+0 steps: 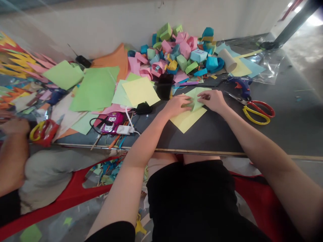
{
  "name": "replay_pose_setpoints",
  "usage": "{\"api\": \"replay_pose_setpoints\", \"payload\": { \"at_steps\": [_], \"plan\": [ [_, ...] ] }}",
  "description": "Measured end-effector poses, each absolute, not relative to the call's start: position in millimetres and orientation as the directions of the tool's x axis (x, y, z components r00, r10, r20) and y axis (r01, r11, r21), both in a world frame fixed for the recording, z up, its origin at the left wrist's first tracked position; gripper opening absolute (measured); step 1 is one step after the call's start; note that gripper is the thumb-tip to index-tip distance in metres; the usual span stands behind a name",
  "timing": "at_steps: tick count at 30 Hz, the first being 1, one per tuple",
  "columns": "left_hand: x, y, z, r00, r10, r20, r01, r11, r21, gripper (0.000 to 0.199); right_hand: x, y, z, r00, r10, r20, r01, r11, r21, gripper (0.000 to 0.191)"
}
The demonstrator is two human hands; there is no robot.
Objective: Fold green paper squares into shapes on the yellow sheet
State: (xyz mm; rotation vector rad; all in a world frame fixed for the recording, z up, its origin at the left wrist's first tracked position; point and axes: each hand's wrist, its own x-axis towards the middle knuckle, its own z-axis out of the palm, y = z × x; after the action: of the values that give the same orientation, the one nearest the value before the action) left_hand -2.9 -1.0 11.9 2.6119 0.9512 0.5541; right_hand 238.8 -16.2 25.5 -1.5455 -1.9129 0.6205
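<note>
A light green sheet of paper (197, 105), partly folded with a flap standing up, is between my two hands on the dark table. My left hand (177, 105) has its fingers on the left part of this sheet, holding it. At the right, my right hand (214, 100) pinches the raised flap between thumb and fingers. Under the green sheet lies a yellow sheet of paper (186, 123), its corner pointing toward me. My fingers hide part of the fold.
Scissors (259, 112) and a blue glue gun (241, 84) lie to the right. Behind is a heap of folded paper pieces (183, 50), with a dark phone (164, 87) before it. A pink power strip (113, 121) with cables lies left. A co-worker's hand (16, 127) is at far left.
</note>
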Motion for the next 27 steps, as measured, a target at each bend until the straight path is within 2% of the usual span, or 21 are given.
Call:
{"api": "replay_pose_setpoints", "payload": {
  "at_steps": [8, 10, 18, 27],
  "plan": [
    [-1, -7, 16, 0.695, 0.667, 0.269, 0.496, -0.715, 0.493, 0.027, 232, -14, 21, -0.098, 0.977, 0.187, 0.701, 0.201, -0.684, 0.028],
    [0, -9, 19, 0.738, 0.623, 0.259, 0.467, -0.75, 0.469, 0.024, 231, -14, 20, -0.095, 0.978, 0.186, 0.7, 0.198, -0.686, 0.029],
    [1, -18, 28, 0.81, 0.554, 0.194, 0.483, -0.817, 0.316, 0.037, 232, -13, 18, -0.129, 0.975, 0.18, 0.719, 0.217, -0.661, 0.024],
    [1, -25, 38, 0.808, 0.57, 0.152, 0.507, -0.802, 0.315, 0.041, 234, -12, 16, -0.146, 0.97, 0.193, 0.734, 0.237, -0.637, 0.024]
  ]
}}
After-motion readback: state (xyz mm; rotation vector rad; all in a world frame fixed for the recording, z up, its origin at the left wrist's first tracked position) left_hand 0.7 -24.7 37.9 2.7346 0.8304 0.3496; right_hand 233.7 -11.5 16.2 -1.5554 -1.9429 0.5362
